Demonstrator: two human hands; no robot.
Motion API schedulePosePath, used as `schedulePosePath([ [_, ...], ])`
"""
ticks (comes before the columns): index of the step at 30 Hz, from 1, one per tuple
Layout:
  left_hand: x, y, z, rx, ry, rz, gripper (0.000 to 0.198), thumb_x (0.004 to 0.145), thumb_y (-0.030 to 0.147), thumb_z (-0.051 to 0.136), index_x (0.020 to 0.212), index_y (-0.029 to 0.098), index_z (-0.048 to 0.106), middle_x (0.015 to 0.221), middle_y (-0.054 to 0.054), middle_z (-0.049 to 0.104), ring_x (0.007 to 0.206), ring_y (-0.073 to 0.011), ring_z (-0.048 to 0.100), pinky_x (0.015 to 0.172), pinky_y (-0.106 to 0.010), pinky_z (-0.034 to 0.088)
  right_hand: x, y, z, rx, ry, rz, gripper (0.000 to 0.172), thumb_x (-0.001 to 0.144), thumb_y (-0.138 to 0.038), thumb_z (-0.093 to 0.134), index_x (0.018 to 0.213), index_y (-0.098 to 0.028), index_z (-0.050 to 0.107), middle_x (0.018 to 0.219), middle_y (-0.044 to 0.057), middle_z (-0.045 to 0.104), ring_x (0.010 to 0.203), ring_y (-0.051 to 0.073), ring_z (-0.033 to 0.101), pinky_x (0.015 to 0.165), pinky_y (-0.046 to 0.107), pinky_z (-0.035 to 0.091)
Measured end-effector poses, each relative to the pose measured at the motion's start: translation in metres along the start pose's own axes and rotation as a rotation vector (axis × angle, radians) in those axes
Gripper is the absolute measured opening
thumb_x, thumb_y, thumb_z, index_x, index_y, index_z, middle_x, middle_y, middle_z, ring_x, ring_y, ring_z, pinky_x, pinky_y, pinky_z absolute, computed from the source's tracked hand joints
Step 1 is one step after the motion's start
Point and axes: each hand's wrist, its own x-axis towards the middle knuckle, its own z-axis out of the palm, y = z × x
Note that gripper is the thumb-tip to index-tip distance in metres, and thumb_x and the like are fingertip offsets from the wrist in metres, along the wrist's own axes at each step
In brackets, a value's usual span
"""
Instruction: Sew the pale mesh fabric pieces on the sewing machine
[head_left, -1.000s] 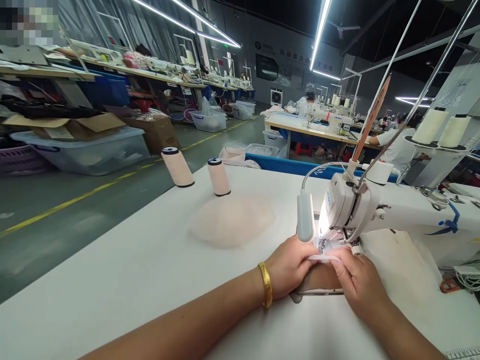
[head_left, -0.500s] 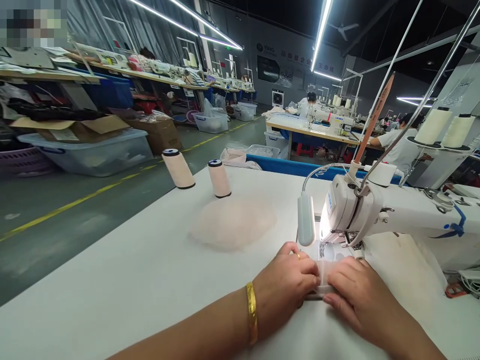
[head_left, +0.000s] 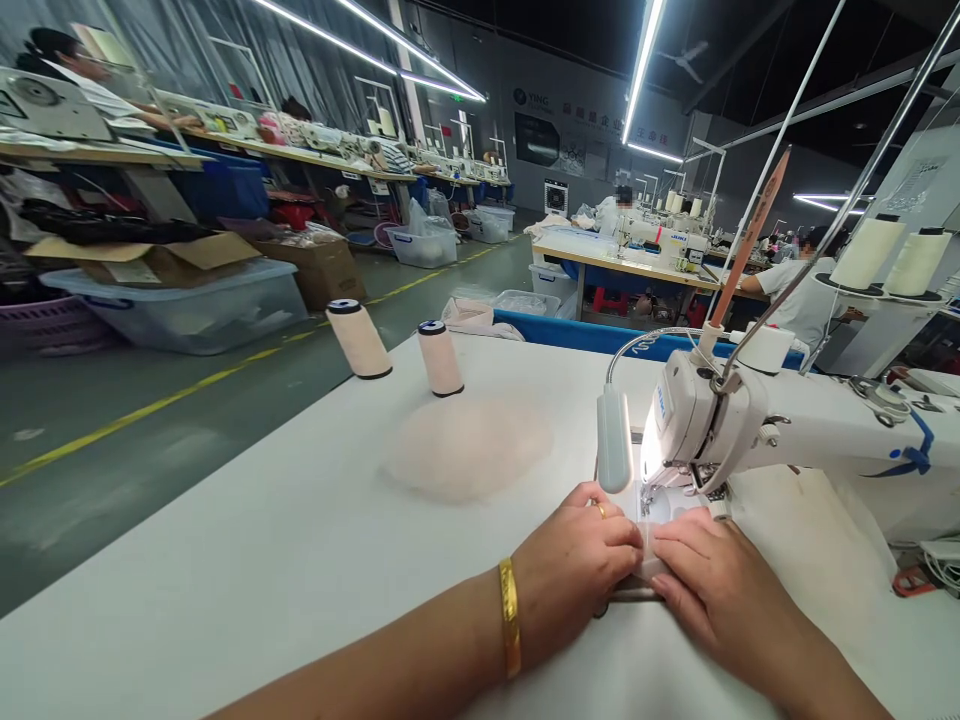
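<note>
A small piece of sheer pale fabric (head_left: pixel 646 543) lies in front of the presser foot of a white sewing machine (head_left: pixel 679 415). On its left side, my left hand (head_left: pixel 581 545), with a ring and a gold bracelet, has its fingers curled down and closed on the fabric. My right hand (head_left: pixel 716 575) presses its bent fingers on the right side, close to the needle area. Much of the fabric is hidden under both hands. The machine's lamp (head_left: pixel 614 440) hangs just beyond my left fingers and lights the spot.
A sheer pinkish fabric piece (head_left: pixel 469 450) lies flat on the white table (head_left: pixel 315 560). Two thread cones, one (head_left: pixel 359 340) left and another (head_left: pixel 441 358) right, stand behind it. Loose pale fabric (head_left: pixel 802 530) lies under the machine arm. People sit at other machines.
Both hands stay almost in place at the machine, fingers still on the fabric. The fabric between the fingertips has shifted slightly; its direction is hard to tell.
</note>
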Motion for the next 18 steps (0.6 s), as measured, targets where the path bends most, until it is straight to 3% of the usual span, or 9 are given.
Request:
schedulePosePath([
  [11,0.004,-0.004,-0.004,-0.002,0.076,-0.001,0.02,0.085,0.003,0.059,0.088,0.021,0.068,0.098,0.001,0.079,0.085,-0.0187,0.066,0.093,-0.039,0.037,0.003,0.007,0.007,-0.035,0.04,0.001,0.013,0.105,-0.018,0.05,0.098,-0.023,0.06,0.096,0.005,0.068,0.091,0.025,0.062,0.072,0.035,0.048],
  [18,0.012,-0.008,-0.006,0.051,0.04,-0.026,0.026,0.091,0.001,0.053,0.087,0.021,0.069,0.095,-0.001,0.077,0.085,-0.0177,0.068,0.087,-0.037,0.042,0.007,0.01,0.01,-0.055,0.036,0.065,0.011,0.101,-0.016,0.052,0.094,-0.023,0.057,0.096,0.005,0.067,0.088,0.025,0.06,0.069,0.035,0.047],
])
